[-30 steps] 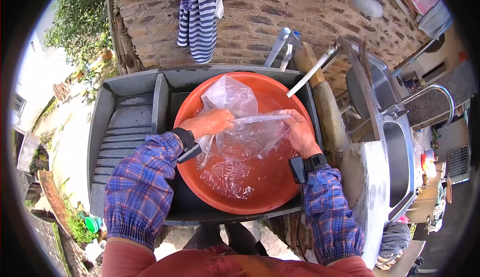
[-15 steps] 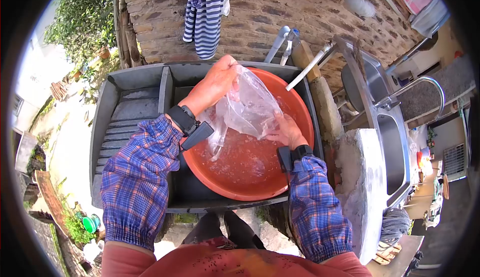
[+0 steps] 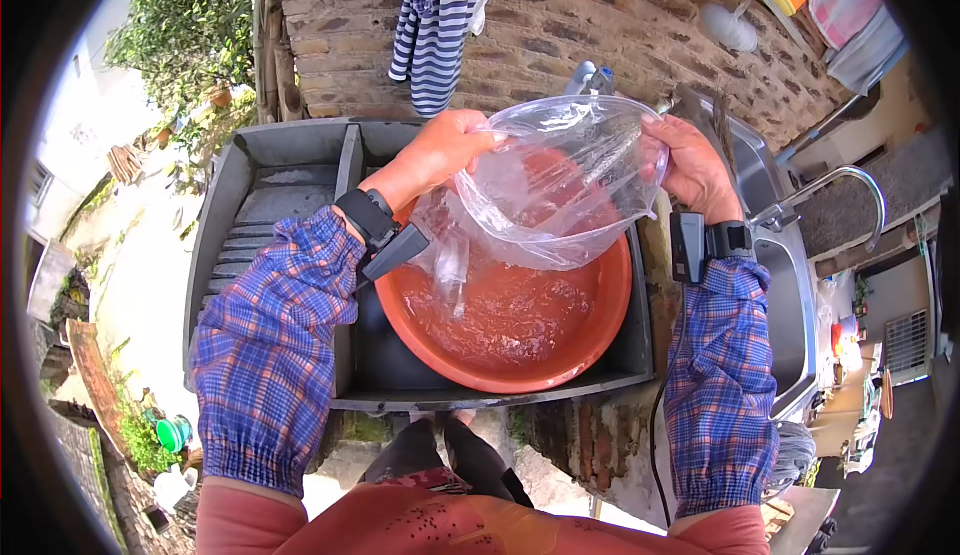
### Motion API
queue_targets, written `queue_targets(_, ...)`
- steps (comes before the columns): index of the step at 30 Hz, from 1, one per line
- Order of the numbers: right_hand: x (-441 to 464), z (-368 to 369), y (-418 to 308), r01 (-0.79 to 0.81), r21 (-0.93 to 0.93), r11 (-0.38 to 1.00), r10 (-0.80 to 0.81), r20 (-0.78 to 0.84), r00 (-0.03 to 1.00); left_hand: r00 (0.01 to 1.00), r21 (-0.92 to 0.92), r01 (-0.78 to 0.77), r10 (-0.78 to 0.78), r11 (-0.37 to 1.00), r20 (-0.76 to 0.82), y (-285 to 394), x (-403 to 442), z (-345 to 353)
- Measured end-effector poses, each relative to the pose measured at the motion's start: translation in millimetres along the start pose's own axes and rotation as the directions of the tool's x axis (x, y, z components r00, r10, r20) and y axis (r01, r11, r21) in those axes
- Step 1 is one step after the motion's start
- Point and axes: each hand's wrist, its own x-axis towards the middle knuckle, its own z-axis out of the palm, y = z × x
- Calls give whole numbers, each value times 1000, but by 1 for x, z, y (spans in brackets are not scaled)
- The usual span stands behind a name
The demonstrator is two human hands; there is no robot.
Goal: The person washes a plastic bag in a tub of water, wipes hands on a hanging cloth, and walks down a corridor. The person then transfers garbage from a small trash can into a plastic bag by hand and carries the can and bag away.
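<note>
Between my hands a clear plastic bag [image 3: 560, 180] is spread wide, its mouth forming a rounded loop. My left hand [image 3: 452, 150] pinches the left side of the rim, thumb on top. On the opposite side, my right hand [image 3: 692, 162] grips the rim with closed fingers. A crumpled part of the bag hangs down below my left hand. Beneath it sits an orange-red basin [image 3: 480, 380] with rippling water [image 3: 510, 320] in it. Part of the basin's far rim is seen only through the plastic.
The basin stands in a dark stone sink [image 3: 360, 370] with a ribbed washboard [image 3: 270, 225] at its left. A steel sink [image 3: 785, 295] with a curved faucet [image 3: 850, 180] is to the right. Striped cloth [image 3: 435, 40] hangs on the brick wall [image 3: 580, 20].
My right hand has moved up and to the right, away from over the basin. The bag, bunched and hanging before, is now stretched open between both hands.
</note>
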Motion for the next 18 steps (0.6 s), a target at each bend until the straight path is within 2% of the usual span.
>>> queue_targets(1,0,-9,-9,66,1,998,-66,14,998,999,-136,-21,14,990,-47,13,-6,3)
queue_targets(2,-10,3,-16,181,-7,983,-181,-115,977,995,-269,-47,21,962,-97,29,-12,5)
queue_targets(3,-22,21,-14,290,-29,956,-289,-240,927,995,-270,-45,18,962,-102,42,-16,7)
queue_targets(4,-27,31,6,295,-335,895,-384,-242,891,987,-393,-91,32,915,-156,54,-20,9)
queue_targets(5,-26,32,34,267,-608,747,-476,-209,854,977,-505,-142,38,851,-211,59,-21,12)
queue_targets(6,-19,13,69,112,-740,663,-270,-97,958,980,-479,-135,46,868,-194,58,-16,12)
queue_targets(7,-19,11,93,-65,-795,603,-67,-132,989,980,-485,-131,39,865,-194,51,-15,15)
queue_targets(8,-4,-14,124,3,-794,607,-167,-124,978,978,-429,-132,48,893,-202,46,-12,15)
queue_targets(10,7,-32,114,57,-615,786,-201,-167,965,968,-374,-124,29,919,-251,45,-13,8)
queue_targets(11,-10,-22,78,16,-394,919,-110,-218,970,965,-373,-119,19,920,-260,44,-18,5)
queue_targets(12,-14,-19,55,31,-411,911,-129,-213,969,962,-329,-91,-2,940,-272,44,-20,0)
queue_targets(14,-17,-18,14,118,-264,957,-166,-166,972,951,-291,-54,-39,955,-307,43,-23,-4)
queue_targets(17,-42,5,-54,207,-59,976,-200,113,973,958,-224,-2,-62,975,-279,29,-20,-13)
queue_targets(18,-38,16,-52,207,-64,976,-199,112,974,946,-224,9,-81,975,-314,25,-20,-12)
